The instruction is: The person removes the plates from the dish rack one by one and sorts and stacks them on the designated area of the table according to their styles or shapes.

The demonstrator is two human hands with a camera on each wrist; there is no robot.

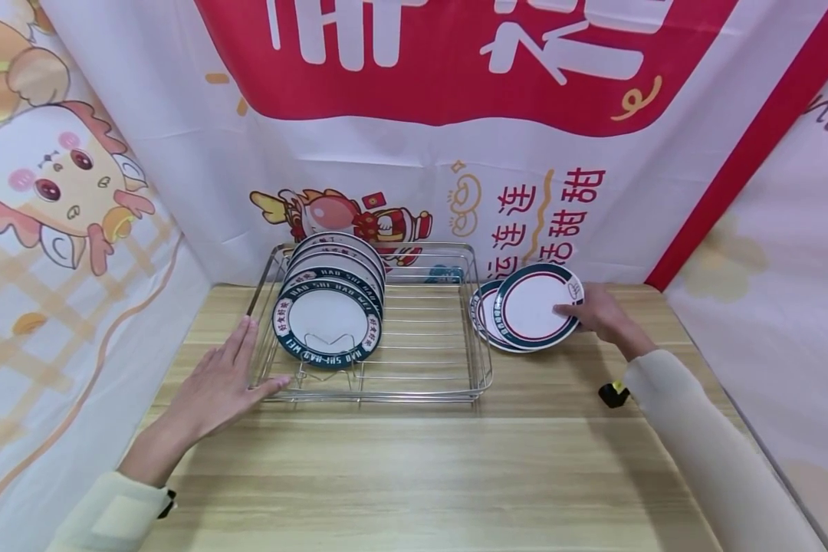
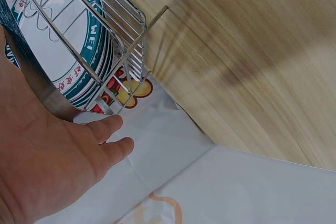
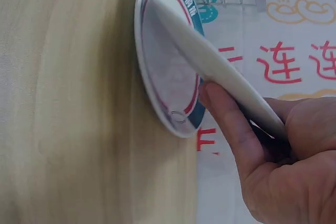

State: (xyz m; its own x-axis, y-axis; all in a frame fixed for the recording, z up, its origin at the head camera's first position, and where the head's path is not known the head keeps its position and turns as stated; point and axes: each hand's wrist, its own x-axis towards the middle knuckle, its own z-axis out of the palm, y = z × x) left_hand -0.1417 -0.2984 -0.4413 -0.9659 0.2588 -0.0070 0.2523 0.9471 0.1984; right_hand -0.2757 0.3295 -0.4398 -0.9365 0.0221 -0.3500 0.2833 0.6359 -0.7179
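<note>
A wire dish rack (image 1: 428,395) holds several green-rimmed plates (image 1: 326,322) standing upright at its left side. My left hand (image 1: 221,383) rests against the rack's left front corner, fingers extended; in the left wrist view the hand (image 2: 58,150) lies beside the wire frame (image 2: 123,56). My right hand (image 1: 603,314) pinches the edge of a plate (image 1: 534,307) just right of the rack, thumb on its face. Another plate (image 1: 484,314) lies partly beneath it. The right wrist view shows the hand (image 3: 283,150) gripping the tilted plate (image 3: 215,61), raised at an angle from the lower plate (image 3: 170,66).
Wooden tabletop (image 1: 400,475) extends in front of the rack. A printed cloth (image 1: 386,146) hangs behind it, with more cloth at both sides. A small black object (image 1: 614,395) is near the right sleeve (image 1: 690,429).
</note>
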